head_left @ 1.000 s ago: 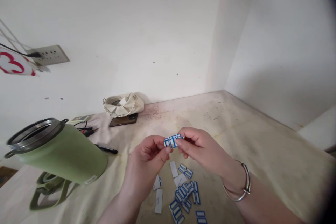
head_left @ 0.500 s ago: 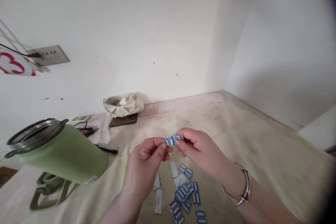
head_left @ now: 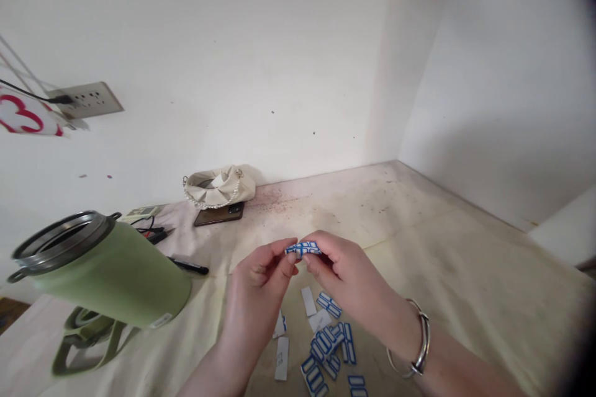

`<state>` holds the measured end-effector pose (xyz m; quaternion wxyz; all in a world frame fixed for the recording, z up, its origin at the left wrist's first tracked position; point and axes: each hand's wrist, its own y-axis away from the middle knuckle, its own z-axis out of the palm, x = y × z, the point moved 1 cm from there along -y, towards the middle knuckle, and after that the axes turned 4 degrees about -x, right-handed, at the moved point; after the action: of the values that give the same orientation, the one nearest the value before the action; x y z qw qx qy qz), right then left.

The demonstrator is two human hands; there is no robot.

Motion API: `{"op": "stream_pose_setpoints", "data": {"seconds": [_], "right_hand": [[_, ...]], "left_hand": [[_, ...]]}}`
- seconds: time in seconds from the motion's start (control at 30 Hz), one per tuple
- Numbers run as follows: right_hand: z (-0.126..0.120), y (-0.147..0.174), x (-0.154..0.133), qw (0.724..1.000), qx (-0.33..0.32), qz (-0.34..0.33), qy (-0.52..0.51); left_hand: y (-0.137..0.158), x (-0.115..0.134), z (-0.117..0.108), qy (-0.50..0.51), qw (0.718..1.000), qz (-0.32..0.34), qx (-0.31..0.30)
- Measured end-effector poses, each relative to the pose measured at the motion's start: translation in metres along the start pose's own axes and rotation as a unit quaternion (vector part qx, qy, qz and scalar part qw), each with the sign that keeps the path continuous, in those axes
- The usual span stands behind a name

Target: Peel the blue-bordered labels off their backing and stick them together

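blue-and-white strip (head_left: 303, 249) was up above the cloth (head_left: 419, 248); left hand (head_left: 257, 282) pinched one end, right hand (head_left: 351, 270) gripped the other. from it, matching loose pieces (head_left: 322, 343) lay between five and six o'clock, green tumbler (head_left: 116, 273) at nine, cream bag (head_left: 246, 188) at ten.

Your left hand (head_left: 255, 278) and right hand (head_left: 348, 268) together pinch a small blue-patterned piece (head_left: 302, 249) above scattered blue-and-white pieces (head_left: 328, 341) on the cloth (head_left: 465, 267), with a green tumbler (head_left: 116, 276) to your left.
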<state>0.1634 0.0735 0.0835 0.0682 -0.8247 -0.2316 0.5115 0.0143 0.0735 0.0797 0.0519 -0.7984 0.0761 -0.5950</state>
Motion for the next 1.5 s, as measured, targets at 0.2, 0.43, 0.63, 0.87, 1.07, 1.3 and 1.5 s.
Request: {"op": "stream_pose_setpoints", "data": {"seconds": [0.2,0.43,0.63,0.87,1.07,1.3,1.5], "right_hand": [[0.0000,0.0007,0.0027,0.997,-0.005,0.062,-0.036],[-0.0032,-0.0012,0.0039,0.999,0.022,0.042,0.013],[-0.0052,-0.0006,0.0028,0.997,0.017,0.018,0.070],[-0.0024,0.0015,0.0039,0.983,0.061,-0.005,0.174],[0.0009,0.0040,0.0033,0.968,0.101,-0.040,0.226],[0.0037,0.0024,0.0047,0.978,0.095,-0.043,0.181],[0.0016,-0.0010,0.0050,0.993,0.066,-0.039,0.089]], "left_hand": [[-0.0031,-0.0065,-0.0008,0.096,0.995,-0.006,-0.015],[-0.0025,-0.0082,-0.0003,0.086,0.996,-0.029,-0.021],[-0.0018,-0.0077,-0.0001,0.074,0.996,-0.031,-0.027],[-0.0027,-0.0030,-0.0002,0.027,0.999,-0.044,-0.013],[-0.0028,-0.0028,-0.0015,-0.022,0.999,-0.040,-0.004],[-0.0026,-0.0037,-0.0021,-0.023,0.999,-0.033,-0.008],[-0.0023,0.0014,-0.0004,0.000,0.999,-0.018,-0.049]]}}
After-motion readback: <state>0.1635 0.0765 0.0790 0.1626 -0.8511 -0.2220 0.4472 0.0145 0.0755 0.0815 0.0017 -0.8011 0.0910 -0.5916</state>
